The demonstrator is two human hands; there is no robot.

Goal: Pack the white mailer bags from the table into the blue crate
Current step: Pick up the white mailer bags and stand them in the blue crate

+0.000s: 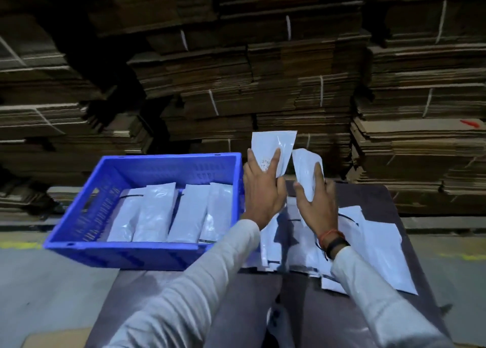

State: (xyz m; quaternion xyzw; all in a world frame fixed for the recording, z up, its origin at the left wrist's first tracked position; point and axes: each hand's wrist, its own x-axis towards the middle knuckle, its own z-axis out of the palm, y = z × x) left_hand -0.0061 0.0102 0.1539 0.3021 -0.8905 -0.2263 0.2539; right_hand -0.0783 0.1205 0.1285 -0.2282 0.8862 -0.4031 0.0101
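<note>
A blue crate [79,216] stands at the left end of the dark table [263,308], with several white mailer bags [155,213] lined up side by side inside it. My left hand [263,190] holds one white mailer bag [273,147] upright just right of the crate's far corner. My right hand [318,200] grips a second, narrower mailer bag [305,169] beside it, above the table. A loose pile of more mailer bags [378,253] lies flat on the table under and to the right of my hands.
Tall stacks of flattened, strapped cardboard [263,79] form a wall right behind the table. Grey floor with a yellow line [18,245] lies to the left. The crate overhangs the table's left edge.
</note>
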